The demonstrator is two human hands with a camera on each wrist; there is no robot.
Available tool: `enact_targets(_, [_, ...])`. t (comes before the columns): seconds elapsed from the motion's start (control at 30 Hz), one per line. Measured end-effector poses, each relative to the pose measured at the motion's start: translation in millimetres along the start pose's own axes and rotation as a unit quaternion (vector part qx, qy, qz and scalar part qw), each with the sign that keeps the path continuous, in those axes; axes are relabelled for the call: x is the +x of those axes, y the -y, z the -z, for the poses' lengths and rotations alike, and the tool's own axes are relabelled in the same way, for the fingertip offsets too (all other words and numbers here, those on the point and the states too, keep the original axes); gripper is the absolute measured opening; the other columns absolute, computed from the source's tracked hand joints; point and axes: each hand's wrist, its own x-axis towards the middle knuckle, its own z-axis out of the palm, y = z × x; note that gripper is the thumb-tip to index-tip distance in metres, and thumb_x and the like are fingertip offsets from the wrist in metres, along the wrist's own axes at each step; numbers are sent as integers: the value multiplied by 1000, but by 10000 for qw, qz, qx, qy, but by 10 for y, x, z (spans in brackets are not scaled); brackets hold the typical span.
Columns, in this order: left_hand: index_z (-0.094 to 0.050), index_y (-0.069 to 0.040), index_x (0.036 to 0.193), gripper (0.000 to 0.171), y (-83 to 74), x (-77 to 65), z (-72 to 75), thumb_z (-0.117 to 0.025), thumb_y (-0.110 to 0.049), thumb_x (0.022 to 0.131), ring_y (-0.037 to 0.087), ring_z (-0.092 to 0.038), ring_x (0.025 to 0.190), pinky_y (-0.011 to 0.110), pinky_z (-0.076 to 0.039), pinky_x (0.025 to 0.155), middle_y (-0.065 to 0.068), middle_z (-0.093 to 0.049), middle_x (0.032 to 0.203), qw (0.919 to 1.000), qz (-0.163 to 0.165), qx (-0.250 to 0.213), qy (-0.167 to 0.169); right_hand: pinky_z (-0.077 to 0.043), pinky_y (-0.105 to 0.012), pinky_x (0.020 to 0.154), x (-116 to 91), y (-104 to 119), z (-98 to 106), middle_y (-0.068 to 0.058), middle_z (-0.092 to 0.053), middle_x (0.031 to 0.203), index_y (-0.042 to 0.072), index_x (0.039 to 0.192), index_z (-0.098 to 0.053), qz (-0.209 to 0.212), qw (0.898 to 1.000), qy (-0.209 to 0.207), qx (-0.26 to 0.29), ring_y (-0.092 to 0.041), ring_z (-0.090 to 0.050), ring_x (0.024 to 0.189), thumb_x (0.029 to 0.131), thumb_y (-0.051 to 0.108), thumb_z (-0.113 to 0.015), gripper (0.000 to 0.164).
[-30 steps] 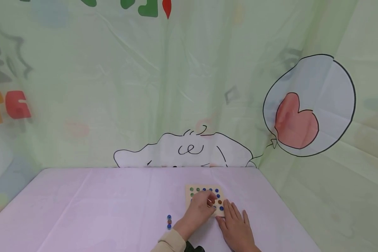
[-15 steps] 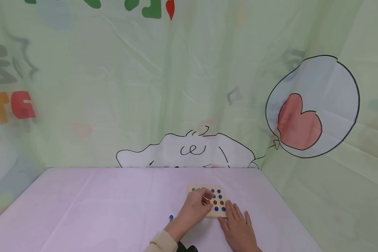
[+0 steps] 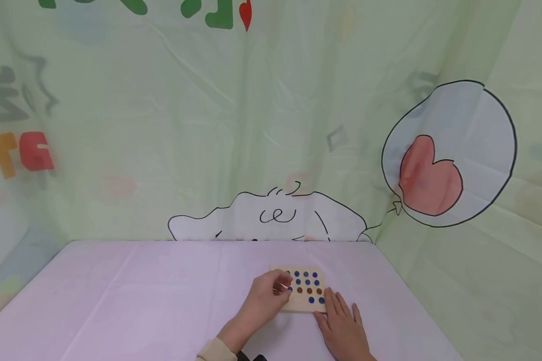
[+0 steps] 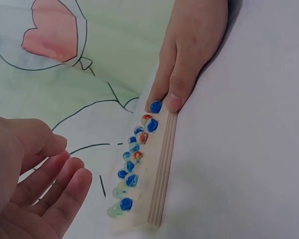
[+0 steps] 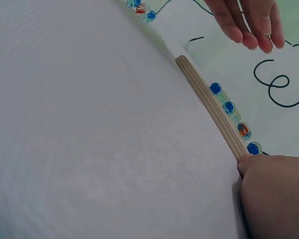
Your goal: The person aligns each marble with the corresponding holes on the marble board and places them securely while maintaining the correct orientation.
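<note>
A square wooden board lies on the table, with rows of glass marbles in blue, green and amber on its top. My left hand hovers over the board's left side, hiding some marbles. In the left wrist view, a gap shows between its thumb and bent fingers, with nothing between them. Straight fingers of my right hand lie along the board's right edge. The thumb touches the near right corner, steadying side visible in the left wrist view beside a blue marble.
Several loose marbles lie left of the board, hidden in the head view behind my left arm. A pale pink cloth covers the table. Behind it hangs a green curtain printed with a balloon.
My left hand has moved left across the board, uncovering more blue and amber marbles. Its arm now covers the loose marbles seen earlier. My right hand stays at the board's edge.
</note>
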Motion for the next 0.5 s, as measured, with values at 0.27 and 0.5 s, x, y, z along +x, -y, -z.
enact_targets(0.27, [-67,-8,106,21,29,-51,150,-64,1,87,5,-62,86,19,-54,77,7,-70,102,10000,-55,-24,-66,-4,-68,117,-1,1,4,-22,-29,159,-3,154,-24,31,10000,-30,13,-44,-22,148,101,39,-48,72])
enact_targets(0.5, [-67,-8,108,22,75,-98,275,-62,0,88,8,-63,89,20,-54,78,6,-70,103,9999,50,117,-106,-3,-68,117,-10,-9,1,-22,-29,159,-3,154,-24,70,9999,-52,52,-44,-22,148,101,39,-48,72])
